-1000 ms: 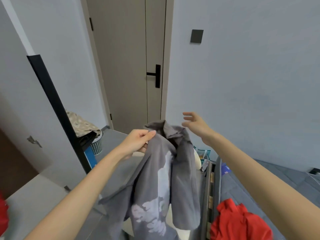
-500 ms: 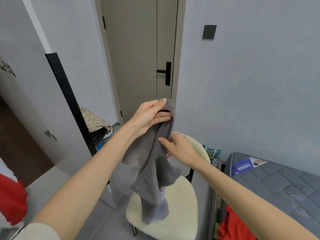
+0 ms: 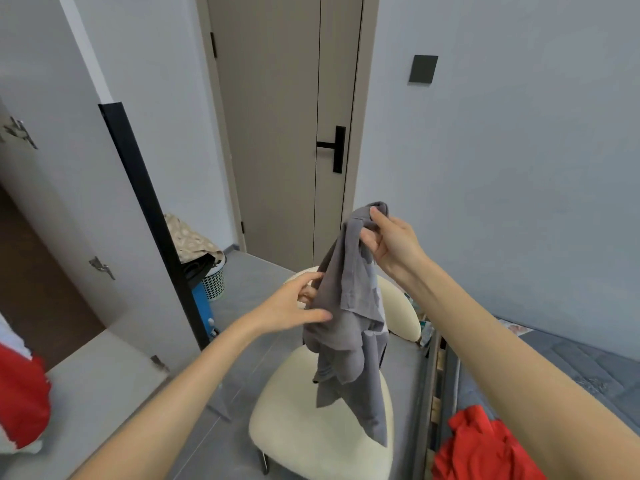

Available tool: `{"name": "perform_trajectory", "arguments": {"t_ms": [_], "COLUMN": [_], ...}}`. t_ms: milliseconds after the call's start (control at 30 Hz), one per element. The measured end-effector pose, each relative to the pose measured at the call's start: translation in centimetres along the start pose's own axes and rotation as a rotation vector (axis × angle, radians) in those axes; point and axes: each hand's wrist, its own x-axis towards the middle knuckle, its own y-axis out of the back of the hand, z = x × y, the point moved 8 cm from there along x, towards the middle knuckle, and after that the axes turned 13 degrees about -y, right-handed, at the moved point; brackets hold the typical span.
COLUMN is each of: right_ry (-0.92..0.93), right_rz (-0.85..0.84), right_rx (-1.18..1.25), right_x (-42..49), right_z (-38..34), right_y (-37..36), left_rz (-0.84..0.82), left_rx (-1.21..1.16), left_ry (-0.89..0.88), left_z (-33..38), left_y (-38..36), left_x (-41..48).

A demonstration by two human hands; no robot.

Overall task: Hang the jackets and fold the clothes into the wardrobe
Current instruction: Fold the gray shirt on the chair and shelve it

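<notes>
A grey shirt (image 3: pixel 349 334) hangs bunched in the air above a cream chair (image 3: pixel 322 441). My right hand (image 3: pixel 391 244) pinches its top edge and holds it up. Lower down, my left hand (image 3: pixel 294 306) touches the shirt's left side, thumb and fingers closing round a fold of cloth. A red garment (image 3: pixel 481 448) lies crumpled on the bed at the lower right. Another red and white garment (image 3: pixel 20 400) shows at the far left edge. The open wardrobe door (image 3: pixel 79 216) stands at the left.
A closed beige door (image 3: pixel 277 133) with a black handle faces me. A white laundry basket (image 3: pixel 211 278) heaped with patterned cloth stands by the wall, beside a black post (image 3: pixel 152 216). The grey mattress (image 3: pixel 571 362) lies at the right.
The hands have swapped places on the shirt: my right hand now holds the top, and my left hand has dropped to the shirt's side. The shirt has shifted right.
</notes>
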Motion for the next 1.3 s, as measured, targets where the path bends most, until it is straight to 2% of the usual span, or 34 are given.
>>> {"name": "perform_trajectory", "arguments": {"t_ms": [100, 200, 300, 400, 500, 633, 733, 867, 1000, 1233, 1300], "right_ry": [0.039, 0.045, 0.019, 0.050, 0.133, 0.171, 0.232, 0.407, 0.414, 0.423, 0.408], "right_rz": [0.074, 0.201, 0.170, 0.027, -0.043, -0.054, -0.046, 0.108, 0.219, 0.229, 0.222], "right_rx": [-0.041, -0.387, -0.757, -1.075, -1.256, -1.097, -1.116, -1.114, -0.987, -0.976, -0.949], "right_x": [0.3, 0.7, 0.3, -1.1, -2.2, -3.1, -3.1, -3.1, -2.6, -2.0, -2.0], "right_z": [-0.6, -0.4, 1.4, 4.3, 6.8, 7.6, 7.7, 5.4, 3.0, 0.8, 0.2], "right_y": [1.3, 3.8, 4.3, 2.8, 1.5, 0.7, -0.1, -0.8, -1.8, -3.2, -3.1], "left_rz": [0.235, 0.426, 0.403, 0.375, 0.348, 0.342, 0.327, 0.343, 0.438, 0.276, 0.288], "left_rx": [-0.049, -0.041, -0.040, -0.100, -0.216, -0.375, -0.463, -0.536, -0.633, -0.175, -0.170], "left_ry": [0.027, 0.038, 0.037, 0.030, 0.053, 0.120, 0.136, 0.138, 0.127, 0.022, 0.000], "left_z": [-1.0, -0.7, 0.5, 1.7, 2.1, 2.0, 2.2, 1.7, 1.0, -0.7, -1.3], "left_y": [1.9, 5.2, 6.0, 5.1, 3.7, 3.5, 3.8, 4.7, 5.0, 3.2, 2.5], "left_x": [0.1, 0.1, 1.3, 3.0, 4.0, 4.1, 3.9, 3.3, 2.2, -0.1, -0.2]}}
